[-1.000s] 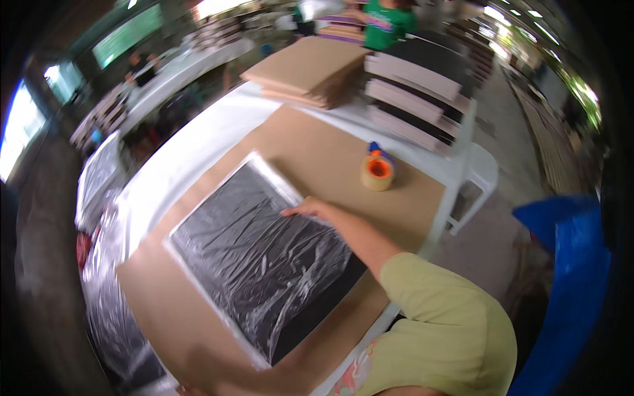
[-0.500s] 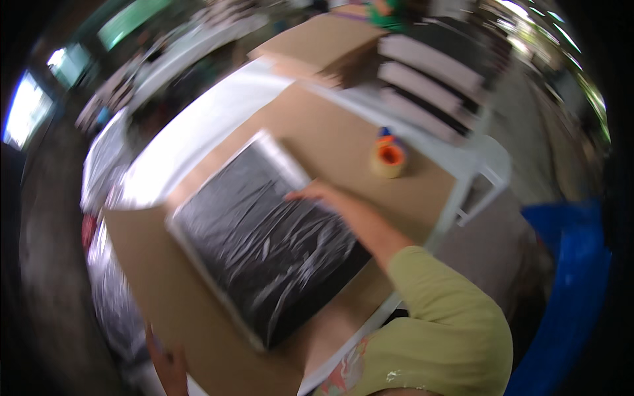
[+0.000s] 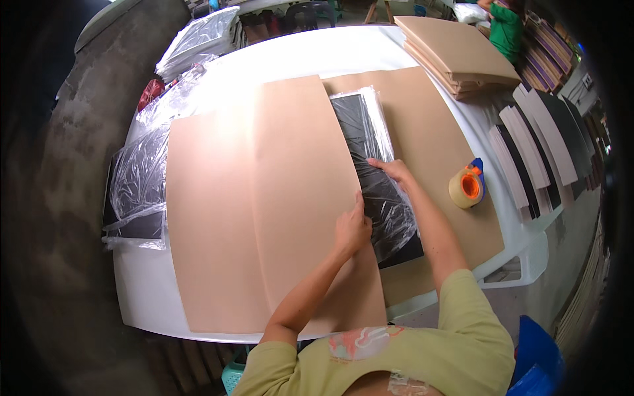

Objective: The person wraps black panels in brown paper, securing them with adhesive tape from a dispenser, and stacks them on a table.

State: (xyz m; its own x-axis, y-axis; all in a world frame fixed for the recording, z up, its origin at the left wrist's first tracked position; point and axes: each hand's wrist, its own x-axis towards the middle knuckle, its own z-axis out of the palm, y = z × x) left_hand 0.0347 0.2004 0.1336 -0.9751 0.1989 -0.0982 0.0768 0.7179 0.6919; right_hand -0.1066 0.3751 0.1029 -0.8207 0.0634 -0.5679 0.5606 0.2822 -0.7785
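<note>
A large brown cardboard sheet with a crease down it is folded over the left part of a dark flat panel in clear plastic wrap. My left hand is at the sheet's free right edge, index finger stretched along it and the other fingers curled. My right hand holds the panel's right side, thumb on top; its other fingers are mostly hidden. Under the panel, more brown cardboard spreads to the right. On that lies a tape roll in an orange and blue dispenser.
The white table carries another plastic-wrapped dark panel at left. Folded cardboard is stacked at the back right. Dark and pale boards stand at the right. A person in green is behind. Blue material hangs low right.
The left flap of cardboard has been brought over the panel, covering much of it. My left hand has moved from lower left to the sheet's edge near the right hand. The view has turned.
</note>
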